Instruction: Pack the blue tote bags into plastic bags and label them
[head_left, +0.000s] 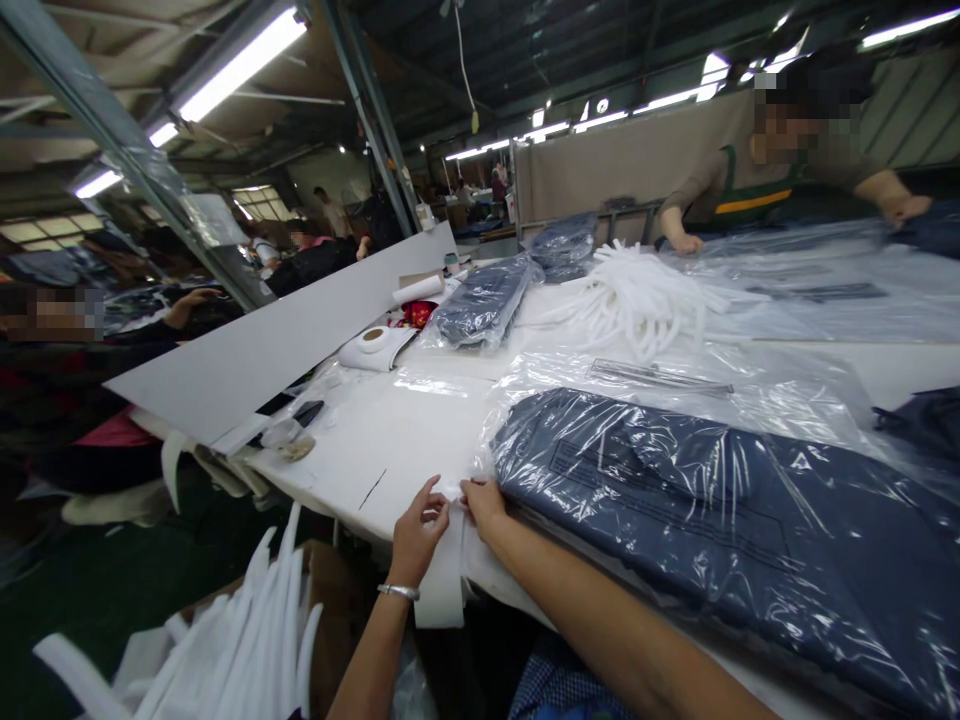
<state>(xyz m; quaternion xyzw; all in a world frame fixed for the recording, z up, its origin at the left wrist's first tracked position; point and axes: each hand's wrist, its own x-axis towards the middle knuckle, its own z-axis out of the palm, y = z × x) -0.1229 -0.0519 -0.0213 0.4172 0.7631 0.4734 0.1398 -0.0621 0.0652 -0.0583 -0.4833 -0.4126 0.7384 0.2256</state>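
My left hand [417, 530] and my right hand [482, 503] meet at the near edge of the white table [375, 440]. Both pinch a white strip [444, 580] that hangs down over the table edge, right beside the open end of a clear plastic bag [675, 390]. Inside that bag lies a folded dark blue garment [735, 520], stretching to the right along the table. A bracelet sits on my left wrist.
A pile of white strips [645, 295] and more bagged garments [484, 300] lie further back. A grey board [285, 340] leans at the left with a tape roll [373, 340]. A box of white strips [232, 640] stands below. Across the table a person [780, 170] handles plastic bags.
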